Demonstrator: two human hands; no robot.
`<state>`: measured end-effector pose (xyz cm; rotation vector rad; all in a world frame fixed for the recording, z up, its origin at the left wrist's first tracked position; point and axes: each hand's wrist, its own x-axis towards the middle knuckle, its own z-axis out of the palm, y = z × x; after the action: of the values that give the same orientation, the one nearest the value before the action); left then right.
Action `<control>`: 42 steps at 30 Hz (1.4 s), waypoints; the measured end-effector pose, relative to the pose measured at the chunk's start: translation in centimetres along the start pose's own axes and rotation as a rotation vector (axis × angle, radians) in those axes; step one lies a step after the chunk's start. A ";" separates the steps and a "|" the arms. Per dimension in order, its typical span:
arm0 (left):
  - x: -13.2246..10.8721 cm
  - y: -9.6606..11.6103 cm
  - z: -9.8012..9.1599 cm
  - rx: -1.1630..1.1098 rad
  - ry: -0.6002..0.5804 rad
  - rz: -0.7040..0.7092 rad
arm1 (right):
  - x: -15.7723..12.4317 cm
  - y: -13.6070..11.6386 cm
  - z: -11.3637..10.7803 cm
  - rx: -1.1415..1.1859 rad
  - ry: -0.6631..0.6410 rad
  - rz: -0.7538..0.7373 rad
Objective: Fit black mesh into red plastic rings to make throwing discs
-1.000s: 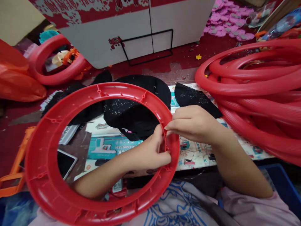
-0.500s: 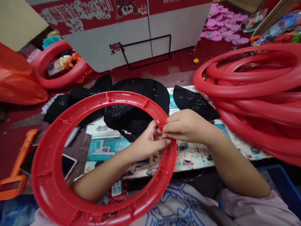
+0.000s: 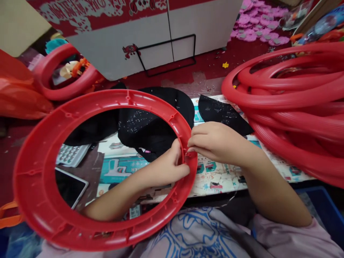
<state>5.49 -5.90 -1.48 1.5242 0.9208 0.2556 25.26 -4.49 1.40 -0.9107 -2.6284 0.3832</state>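
Note:
A large red plastic ring [image 3: 32, 172] is tilted in front of me, its hollow inner face with ribs and screw posts turned up. My left forearm passes through its opening. My left hand [image 3: 170, 163] is closed round the ring's right rim, thumb on the ribbed face. Against the same stretch of rim, my right hand [image 3: 213, 141] has its fingers pinched together; whatever is between them is too small or hidden. Behind the ring lies a black perforated cloth piece [image 3: 184, 104], partly covered by it. A black fan-shaped piece [image 3: 221, 113] rests beyond my right hand.
Red rings are stacked in a pile [image 3: 285, 96] on the right. A white and red carton [image 3: 199, 36] with a black wire frame [image 3: 169, 70] stands at the back. Through the ring show a phone-like device [image 3: 68, 186] and a calculator [image 3: 72, 154]. Pink parts [image 3: 258, 25] lie far right.
The red ring has shifted left and its near side has risen, showing more of the calculator. My left hand has slid slightly down and left; the right hand stays at the rim.

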 end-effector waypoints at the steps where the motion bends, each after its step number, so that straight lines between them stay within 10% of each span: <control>1: -0.1 0.1 -0.1 0.027 -0.035 -0.016 | 0.0 0.0 0.1 -0.031 0.010 -0.034; 42: -0.9 1.0 0.8 -0.458 -0.259 -0.009 | -0.4 -0.2 -0.7 0.204 0.023 0.190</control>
<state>5.78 -7.02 -0.44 1.0974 0.6112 0.2367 25.71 -4.78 1.98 -1.0904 -2.4335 0.6702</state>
